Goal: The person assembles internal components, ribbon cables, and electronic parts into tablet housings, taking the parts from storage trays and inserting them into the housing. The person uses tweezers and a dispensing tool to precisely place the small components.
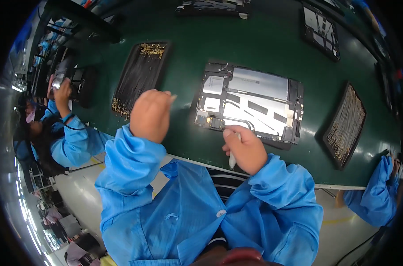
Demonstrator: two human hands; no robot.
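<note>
An opened tablet point(254, 99) lies on the green belt point(254, 40), its silver shields and circuit boards facing up. My right hand point(243, 148) is at the tablet's near edge, closed around a thin white pen-like tool point(232, 159); the tool's tip is hidden. My left hand point(150, 114) hovers raised to the left of the tablet, fingers curled and pinched together; whether something small sits between the fingertips cannot be told. Both forearms wear blue sleeves.
A black tray point(139, 75) of thin gold-tipped parts lies left of the tablet, and a similar tray point(345, 126) lies to the right. More opened devices point(321, 29) rest farther back. A co-worker point(64, 128) in blue works on the left; another blue sleeve point(379, 195) shows on the right.
</note>
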